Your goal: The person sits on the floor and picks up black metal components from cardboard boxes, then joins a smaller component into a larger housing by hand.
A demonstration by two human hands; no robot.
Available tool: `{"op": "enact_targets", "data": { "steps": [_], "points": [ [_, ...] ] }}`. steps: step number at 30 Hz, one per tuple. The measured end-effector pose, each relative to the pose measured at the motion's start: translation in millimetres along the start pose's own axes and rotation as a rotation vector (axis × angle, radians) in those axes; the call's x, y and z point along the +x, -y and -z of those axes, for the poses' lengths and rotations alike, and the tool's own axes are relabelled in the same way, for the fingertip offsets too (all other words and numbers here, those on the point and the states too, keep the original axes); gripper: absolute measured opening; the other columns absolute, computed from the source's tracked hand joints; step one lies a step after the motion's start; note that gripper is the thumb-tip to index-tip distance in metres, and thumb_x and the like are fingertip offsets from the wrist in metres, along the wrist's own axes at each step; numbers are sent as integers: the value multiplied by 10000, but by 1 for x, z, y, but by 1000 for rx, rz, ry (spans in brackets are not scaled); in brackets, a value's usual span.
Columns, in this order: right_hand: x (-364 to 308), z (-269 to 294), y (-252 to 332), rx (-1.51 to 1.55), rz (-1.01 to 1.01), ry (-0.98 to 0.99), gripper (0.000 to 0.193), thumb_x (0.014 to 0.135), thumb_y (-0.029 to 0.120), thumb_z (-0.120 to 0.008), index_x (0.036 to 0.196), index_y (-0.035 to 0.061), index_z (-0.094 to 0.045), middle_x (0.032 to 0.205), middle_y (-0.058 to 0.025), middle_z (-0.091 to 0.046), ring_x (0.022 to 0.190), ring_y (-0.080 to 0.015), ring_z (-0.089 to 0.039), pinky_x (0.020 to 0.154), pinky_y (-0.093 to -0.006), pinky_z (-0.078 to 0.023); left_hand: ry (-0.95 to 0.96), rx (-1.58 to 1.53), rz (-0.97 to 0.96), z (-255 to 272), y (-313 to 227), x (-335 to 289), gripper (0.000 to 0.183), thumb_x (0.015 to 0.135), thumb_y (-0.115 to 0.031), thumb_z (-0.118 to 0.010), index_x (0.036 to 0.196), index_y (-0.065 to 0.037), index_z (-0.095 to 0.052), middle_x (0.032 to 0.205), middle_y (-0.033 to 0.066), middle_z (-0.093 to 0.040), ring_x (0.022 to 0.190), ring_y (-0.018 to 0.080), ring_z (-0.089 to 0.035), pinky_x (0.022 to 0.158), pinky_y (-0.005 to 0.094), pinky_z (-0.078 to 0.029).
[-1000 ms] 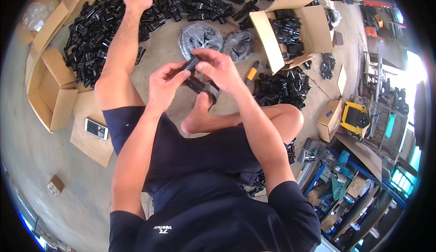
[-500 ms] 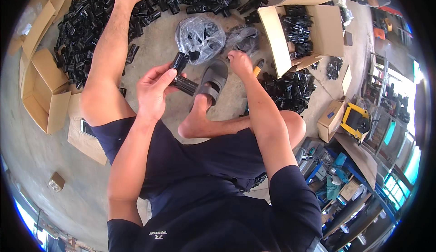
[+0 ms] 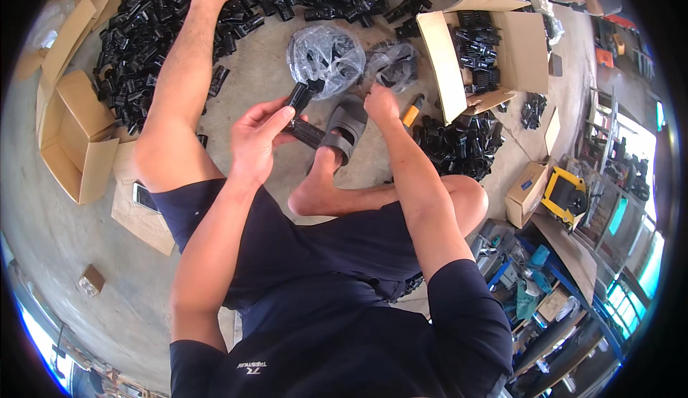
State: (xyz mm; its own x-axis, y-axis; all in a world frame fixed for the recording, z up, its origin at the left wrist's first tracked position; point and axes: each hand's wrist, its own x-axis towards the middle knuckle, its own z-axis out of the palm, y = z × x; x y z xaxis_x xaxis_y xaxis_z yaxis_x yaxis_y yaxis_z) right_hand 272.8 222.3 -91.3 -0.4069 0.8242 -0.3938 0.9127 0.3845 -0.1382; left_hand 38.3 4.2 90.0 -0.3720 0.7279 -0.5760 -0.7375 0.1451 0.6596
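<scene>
My left hand (image 3: 256, 136) is closed around a black tubular part (image 3: 299, 97), a short glossy piece. A second tubular section (image 3: 307, 133) sticks out below it at an angle; I cannot tell whether the two are joined. My right hand (image 3: 383, 104) has its fingers curled together at the near edge of a small clear plastic bag (image 3: 393, 64) with dark pieces inside. Whatever its fingertips grip is hidden. A larger clear bag (image 3: 326, 61) of black pieces lies just left of it. Below both bags is my grey sandal (image 3: 349, 122).
Heaps of black tubular parts (image 3: 132, 57) cover the floor ahead and left. An open carton (image 3: 519, 50) holds more, with a smaller pile (image 3: 462, 147) near it. A yellow-handled tool (image 3: 412, 111) lies right of my hand. An opened carton (image 3: 75, 133) stands left.
The whole view has shifted slightly, so everything sits a little further right. My right hand's fingers have curled down more beside the small bag. The left hand keeps its hold.
</scene>
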Motion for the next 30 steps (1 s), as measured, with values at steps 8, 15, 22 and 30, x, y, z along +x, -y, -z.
{"op": "enact_targets", "data": {
  "steps": [8, 15, 22, 30],
  "points": [
    [-30, 60, 45, 444, 136, -130, 224, 851, 222, -628, 959, 32, -675, 897, -236, -716, 894, -401, -700, 817, -464, -546, 85, -208, 8, 9, 4, 3, 272, 978, -154, -667, 1183, 21, -629, 1094, 157, -711, 971, 265, -724, 781, 381, -637],
    [-149, 129, 169, 782, 545, 174, 125, 848, 117, -670, 905, 7, -650, 739, -155, -667, 659, -216, -662, 621, -354, -533, -23, -360, -187, 25, -3, 4, 254, 996, -194, -648, 1194, -36, -621, 1122, 131, -708, 1042, 237, -699, 874, 373, -591],
    [-203, 118, 227, 616, 774, -207, 105, 844, 10, -666, 949, 8, -676, 910, -162, -680, 753, -369, -680, 661, -427, -559, -66, -394, -215, 26, -16, -12, 275, 995, -203, -653, 1197, -25, -597, 1071, 105, -701, 1012, 218, -696, 868, 369, -563],
    [-212, 134, 228, 874, 537, -33, 149, 847, -14, -721, 993, -11, -690, 898, -119, -693, 754, -205, -701, 632, -310, -546, 24, -411, -202, 19, -17, -21, 283, 1000, -190, -638, 1211, -6, -593, 1125, 127, -692, 1069, 245, -682, 916, 382, -575]
  ]
}}
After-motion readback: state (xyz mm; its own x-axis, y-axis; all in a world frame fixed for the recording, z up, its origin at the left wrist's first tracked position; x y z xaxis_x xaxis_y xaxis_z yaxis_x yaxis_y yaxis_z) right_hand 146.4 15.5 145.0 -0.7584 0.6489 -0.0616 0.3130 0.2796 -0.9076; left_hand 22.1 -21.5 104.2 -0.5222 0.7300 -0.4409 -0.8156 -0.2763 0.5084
